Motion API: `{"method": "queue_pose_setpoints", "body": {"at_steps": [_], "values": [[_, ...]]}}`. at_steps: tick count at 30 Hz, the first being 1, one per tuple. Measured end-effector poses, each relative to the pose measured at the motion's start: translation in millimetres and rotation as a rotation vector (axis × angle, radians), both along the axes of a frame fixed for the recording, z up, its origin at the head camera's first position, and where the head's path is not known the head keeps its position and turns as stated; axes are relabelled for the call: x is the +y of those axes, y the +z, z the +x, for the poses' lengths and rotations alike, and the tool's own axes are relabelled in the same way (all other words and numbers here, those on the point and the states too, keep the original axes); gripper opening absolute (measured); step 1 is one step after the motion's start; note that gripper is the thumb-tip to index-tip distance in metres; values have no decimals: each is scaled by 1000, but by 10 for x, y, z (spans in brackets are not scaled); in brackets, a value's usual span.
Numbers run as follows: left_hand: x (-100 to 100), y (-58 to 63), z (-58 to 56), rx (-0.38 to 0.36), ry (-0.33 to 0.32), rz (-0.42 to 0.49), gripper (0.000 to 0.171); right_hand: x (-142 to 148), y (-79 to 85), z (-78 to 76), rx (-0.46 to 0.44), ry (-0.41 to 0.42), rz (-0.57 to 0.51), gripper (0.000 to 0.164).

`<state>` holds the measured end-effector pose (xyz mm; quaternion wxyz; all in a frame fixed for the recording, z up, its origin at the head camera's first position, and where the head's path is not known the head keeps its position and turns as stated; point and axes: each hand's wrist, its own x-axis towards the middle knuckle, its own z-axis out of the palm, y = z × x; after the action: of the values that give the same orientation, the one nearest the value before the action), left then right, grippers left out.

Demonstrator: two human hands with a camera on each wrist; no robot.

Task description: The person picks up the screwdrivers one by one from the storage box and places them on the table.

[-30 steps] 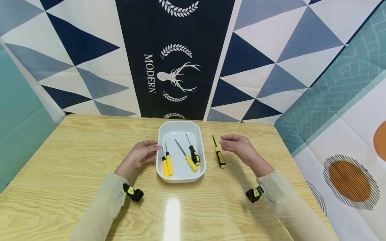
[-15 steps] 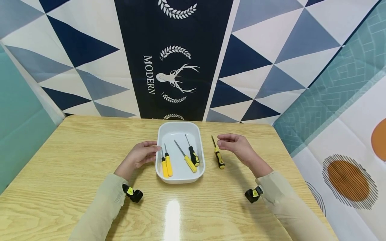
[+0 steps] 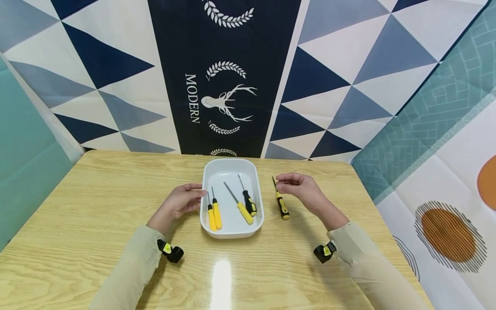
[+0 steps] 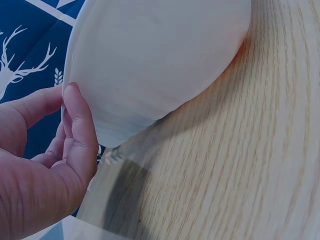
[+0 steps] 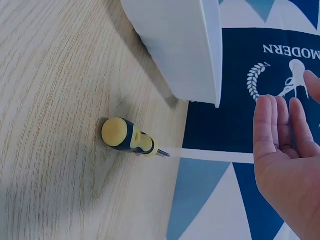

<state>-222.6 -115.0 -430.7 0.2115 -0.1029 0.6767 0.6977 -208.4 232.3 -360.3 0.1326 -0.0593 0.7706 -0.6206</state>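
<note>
Beyond the wood-grain tabletop [image 3: 112, 254], a wall cloth [image 3: 314, 73] is printed with blue, grey and white triangles and, on a dark band [image 3: 228, 43], a deer's head [image 3: 215, 101] and the word MODERN. Near the tabletop's far edge is placed a white tray [image 3: 232, 235], in which two yellow-handled screwdrivers [image 3: 217, 215] are laid side by side near the left wall, and a third yellow screwdriver [image 3: 245, 213] and a black-handled screwdriver [image 3: 249, 203] are laid toward the right. The tray's left rim is pinched by the left hand [image 3: 184, 200], the thumb and fingers being clamped on either side of it. Just right of the tray, on the tabletop, a black-and-yellow screwdriver [image 3: 282, 207] is seen lying flat, its shaft pointed away from the person. Beside that shaft the right hand [image 3: 304, 190] is held with its fingers slightly bent and its thumb parted from them. Both arms are covered by pale sleeves [image 3: 139, 254].
</note>
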Motion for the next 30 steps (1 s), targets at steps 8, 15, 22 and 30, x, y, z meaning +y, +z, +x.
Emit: {"method": "queue_pose_setpoints", "body": {"at_steps": [8,15,22,30], "values": [[-3,-23,-3,10,-4,-2,56,-52,17,1,-1,6,39,48],[-1,-19,-1,14,-3,-6,55,-95,19,-7,9,12,61,42],[-2,-9,2,10,-4,-5,55,-127,21,-8,14,29,52,41],[1,-7,12,9,1,-5,54,-157,17,-9,29,49,69,42]]}}
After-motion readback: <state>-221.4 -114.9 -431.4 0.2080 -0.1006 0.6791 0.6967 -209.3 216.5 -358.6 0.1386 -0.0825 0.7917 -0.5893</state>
